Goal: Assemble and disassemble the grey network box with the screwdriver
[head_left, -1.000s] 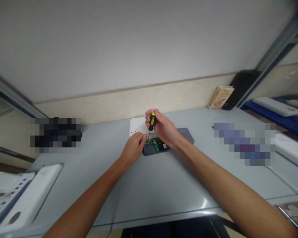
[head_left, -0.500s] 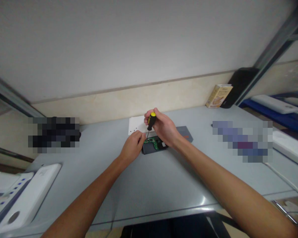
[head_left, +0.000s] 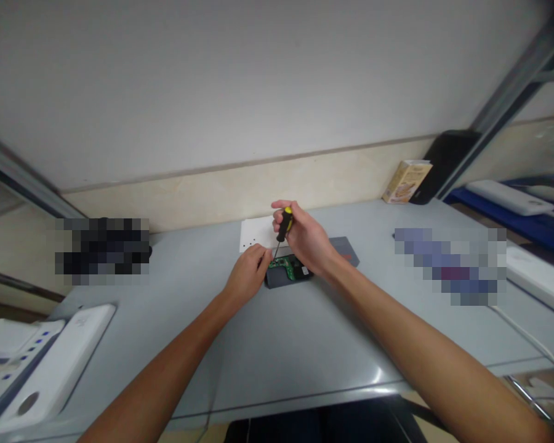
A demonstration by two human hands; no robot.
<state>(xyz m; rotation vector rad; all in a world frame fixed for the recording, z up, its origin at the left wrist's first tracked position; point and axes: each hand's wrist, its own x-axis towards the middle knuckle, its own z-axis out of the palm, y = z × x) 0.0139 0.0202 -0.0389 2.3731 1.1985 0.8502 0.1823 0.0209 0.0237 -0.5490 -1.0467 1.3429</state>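
Observation:
An opened dark electronic device with a green circuit board lies on the grey table. My right hand is closed around a black and yellow screwdriver, held at a slant, its thin shaft pointing down to the board's left part. One of that hand's fingers sticks out past the handle. At the device's left edge, my left hand is closed, its thumb and fingers beside the screwdriver's tip. The tip itself is too small to make out. Behind lies a white sheet with several small dark specks on it.
A flat grey panel lies right of the device, partly behind my right wrist. A yellowish box and a black case stand at the back right. White devices sit at the left. Two blurred-out items lie on either side.
The fingers of my right hand have shifted on the screwdriver handle, one now stretched out further, and the handle leans slightly more to the right. My left hand stays at the device's edge.

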